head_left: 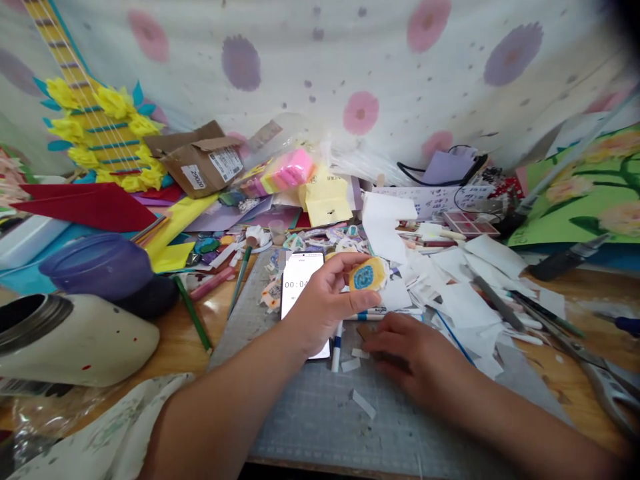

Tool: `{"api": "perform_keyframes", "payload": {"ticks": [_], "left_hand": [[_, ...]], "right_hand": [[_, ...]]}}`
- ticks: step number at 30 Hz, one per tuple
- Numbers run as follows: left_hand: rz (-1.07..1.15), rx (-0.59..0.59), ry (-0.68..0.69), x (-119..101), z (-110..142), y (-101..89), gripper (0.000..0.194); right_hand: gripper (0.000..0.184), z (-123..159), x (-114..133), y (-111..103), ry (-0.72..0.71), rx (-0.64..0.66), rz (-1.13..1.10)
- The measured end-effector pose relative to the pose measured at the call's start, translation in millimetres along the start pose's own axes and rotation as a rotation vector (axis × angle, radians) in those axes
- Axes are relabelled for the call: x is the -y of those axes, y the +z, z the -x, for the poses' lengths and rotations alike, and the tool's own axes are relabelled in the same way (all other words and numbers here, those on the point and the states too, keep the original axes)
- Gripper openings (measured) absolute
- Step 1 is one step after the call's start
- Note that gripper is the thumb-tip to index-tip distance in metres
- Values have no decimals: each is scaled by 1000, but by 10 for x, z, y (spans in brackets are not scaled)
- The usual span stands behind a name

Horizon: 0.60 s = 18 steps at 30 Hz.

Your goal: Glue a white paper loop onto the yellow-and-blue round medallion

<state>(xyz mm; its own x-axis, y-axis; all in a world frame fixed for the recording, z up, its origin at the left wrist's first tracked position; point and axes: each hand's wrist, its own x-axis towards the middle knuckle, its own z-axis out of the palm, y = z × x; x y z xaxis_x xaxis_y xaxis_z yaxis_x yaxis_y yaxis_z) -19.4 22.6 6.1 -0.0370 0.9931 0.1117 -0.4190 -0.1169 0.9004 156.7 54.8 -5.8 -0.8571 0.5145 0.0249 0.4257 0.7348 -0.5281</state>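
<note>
My left hand (333,293) pinches a small yellow piece with a blue swirled patch (364,279), thumb in front and fingers behind, above the mat. Lower and to the right, my right hand (410,353) rests close to the grey cutting mat (300,413) with its fingers curled together. A small brown piece (367,331) shows at its fingertips; whether they grip it is hidden. Partly behind my left wrist lies a phone (295,277) with a timer on its screen. A white and blue marker (337,347) and small white paper strips (363,404) lie between the hands.
White paper scraps (470,313) cover the mat's right side, with scissors (600,380) beyond. On the left are an open cream jar (85,340), a purple container (95,263) and a green pencil (194,313). A cardboard box (200,160) stands behind, before a flowered curtain (300,60).
</note>
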Motion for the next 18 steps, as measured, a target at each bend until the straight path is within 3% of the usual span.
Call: {"api": "perform_keyframes", "payload": {"ticks": [6,9,14,18], "left_hand": [[-29,3,-10,2,-6,-1,40],[-31,19,-3,0,-2,3,39],[-34,22,-6,-10,18,22,39],[-37,41,-10,0,28,33,37]], "right_hand": [[20,-90,108,60,-44,37,63],[15,-31,149,55,-38,58,45],[21,102,163,22,18,82,3],[13,140,157,38,57,63,24]]}}
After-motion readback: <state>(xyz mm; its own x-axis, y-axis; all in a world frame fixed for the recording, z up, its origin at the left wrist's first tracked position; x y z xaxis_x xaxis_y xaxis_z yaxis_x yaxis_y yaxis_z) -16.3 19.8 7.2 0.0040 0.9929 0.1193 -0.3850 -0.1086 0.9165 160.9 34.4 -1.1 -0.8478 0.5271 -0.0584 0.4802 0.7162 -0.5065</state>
